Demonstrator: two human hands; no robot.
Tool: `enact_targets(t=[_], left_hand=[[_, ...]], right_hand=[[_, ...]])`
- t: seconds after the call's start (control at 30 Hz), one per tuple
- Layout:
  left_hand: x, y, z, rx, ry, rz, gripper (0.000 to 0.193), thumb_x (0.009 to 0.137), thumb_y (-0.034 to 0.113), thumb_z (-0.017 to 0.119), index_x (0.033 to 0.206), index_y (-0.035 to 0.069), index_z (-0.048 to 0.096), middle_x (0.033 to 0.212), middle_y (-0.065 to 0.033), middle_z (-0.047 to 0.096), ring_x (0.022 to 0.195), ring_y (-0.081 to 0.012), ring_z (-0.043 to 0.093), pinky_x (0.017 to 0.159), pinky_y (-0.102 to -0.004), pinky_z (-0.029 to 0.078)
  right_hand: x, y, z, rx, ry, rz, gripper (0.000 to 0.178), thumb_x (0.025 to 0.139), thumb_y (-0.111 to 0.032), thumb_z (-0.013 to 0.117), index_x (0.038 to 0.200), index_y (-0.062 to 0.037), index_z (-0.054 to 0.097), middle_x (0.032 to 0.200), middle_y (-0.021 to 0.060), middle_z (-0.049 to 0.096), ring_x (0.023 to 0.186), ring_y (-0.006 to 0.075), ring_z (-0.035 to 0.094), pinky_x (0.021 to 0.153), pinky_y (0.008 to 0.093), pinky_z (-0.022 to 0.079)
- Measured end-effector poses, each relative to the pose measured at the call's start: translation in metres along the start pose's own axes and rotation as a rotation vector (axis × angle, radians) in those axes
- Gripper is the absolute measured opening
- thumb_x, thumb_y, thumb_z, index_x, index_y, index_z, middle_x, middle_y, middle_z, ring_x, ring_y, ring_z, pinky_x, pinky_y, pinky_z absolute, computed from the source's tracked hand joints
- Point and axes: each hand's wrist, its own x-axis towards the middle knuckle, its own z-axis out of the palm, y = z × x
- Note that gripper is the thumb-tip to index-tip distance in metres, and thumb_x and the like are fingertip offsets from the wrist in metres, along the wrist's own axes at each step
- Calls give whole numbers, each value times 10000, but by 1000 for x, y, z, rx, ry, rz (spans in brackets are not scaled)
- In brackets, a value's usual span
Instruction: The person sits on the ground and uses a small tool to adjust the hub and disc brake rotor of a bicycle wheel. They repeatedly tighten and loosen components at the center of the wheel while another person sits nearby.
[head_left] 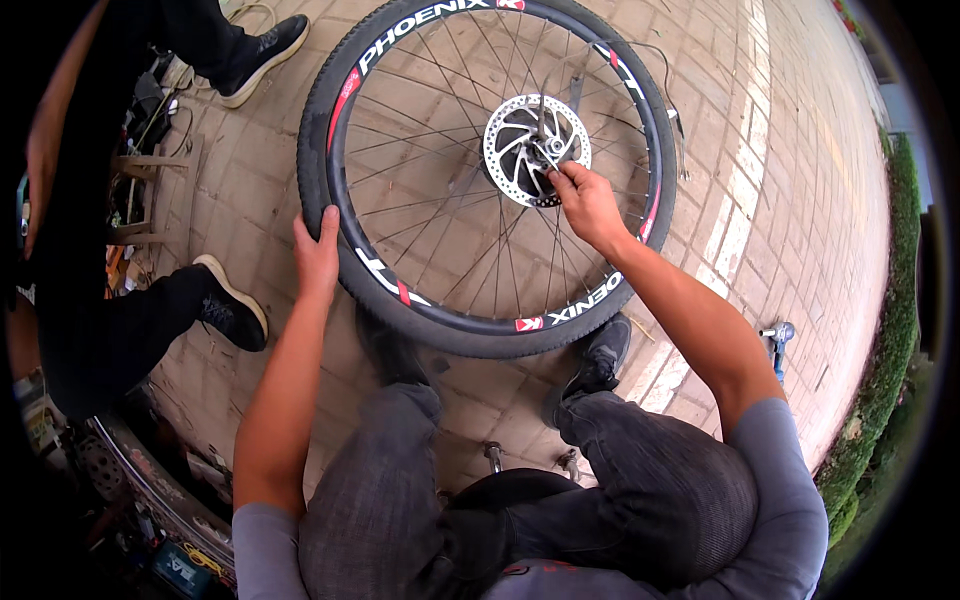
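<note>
Wheel before the person's shoes should be light yet stiff; hold its grippy tyre, which the left hand grips, not the disc, where the right hand pinches a thin metal piece.

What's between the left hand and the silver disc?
The head view shows tyre, black rim, then thin spokes over brick paving between the left hand and the disc.

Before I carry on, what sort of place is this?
Most likely an outdoor bicycle repair spot, though I can't tell whether it's a proper shop. A bicycle wheel with a brake disc is being handled above brick paving, with a green hedge at the right.
</note>
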Motion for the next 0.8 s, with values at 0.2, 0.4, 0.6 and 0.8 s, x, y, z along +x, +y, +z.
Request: enact_targets(t=[0.2,0.4,0.6,0.8], left_hand=[[2,2,-1,44,15,73,714,853,464,638,1315,-20,392,1191,-216,553,1098,-299,539,952,-360,400],[1,2,-9,258,148,305,671,807,340,709,1311,11,411,1248,-190,483,1120,-337,494,957,-412,390],[-31,108,17,524,-175,887,255,759,137,684,996,68,622,1041,-95,584,1013,-298,507,883,-404,387],[-51,163,117,461,-550,855,161,715,130,723,832,70,631,871,-73,578,875,-270,519,797,-384,408]], right_hand=[[2,-35,11,235,18,78,213,944,-177,537,974,11,632,696,-4,545,635,74,473,570,237,386],[-29,-36,-19,-82,-203,9,233,929,-187,557,983,29,623,719,50,584,677,98,490,627,294,428],[-63,-12,-66,-220,-251,165,252,883,-216,587,956,22,631,748,177,605,682,243,588,656,353,470],[-73,26,-108,-491,-495,110,303,843,-259,561,926,21,643,844,242,644,829,394,624,756,441,489]])
